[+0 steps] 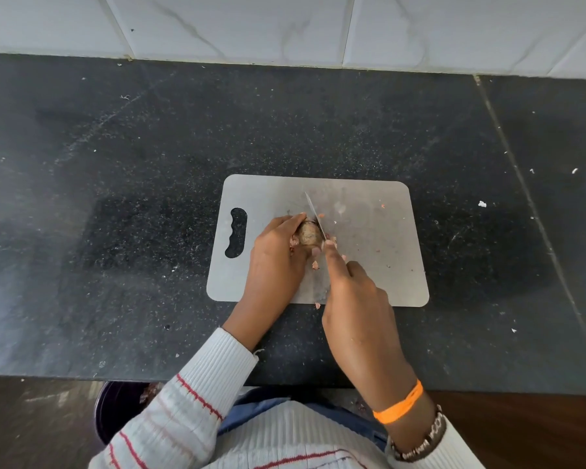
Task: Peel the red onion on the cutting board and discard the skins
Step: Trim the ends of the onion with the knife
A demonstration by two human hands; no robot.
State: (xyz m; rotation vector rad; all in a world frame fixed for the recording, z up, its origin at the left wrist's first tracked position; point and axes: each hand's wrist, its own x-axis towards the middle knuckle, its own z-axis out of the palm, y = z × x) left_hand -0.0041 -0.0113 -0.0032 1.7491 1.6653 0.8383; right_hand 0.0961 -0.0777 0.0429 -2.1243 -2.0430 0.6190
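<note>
A small onion [308,234] with dull brownish skin lies on the grey cutting board [369,245]. My left hand [278,252] grips it from the left, fingers curled over its top and thumb under its near side. My right hand [352,299] holds a knife [315,214], forefinger stretched along the spine. The blade rests against the onion's right end and its tip points away from me. The knife handle is hidden inside my hand. Small pink skin scraps [315,265] lie on the board near the onion.
The board sits on a black speckled countertop [132,198] with a white tiled wall [285,25] behind. A dark purple bin [115,411] stands on the floor below the counter's front edge, left of my body. White crumbs dot the counter at right.
</note>
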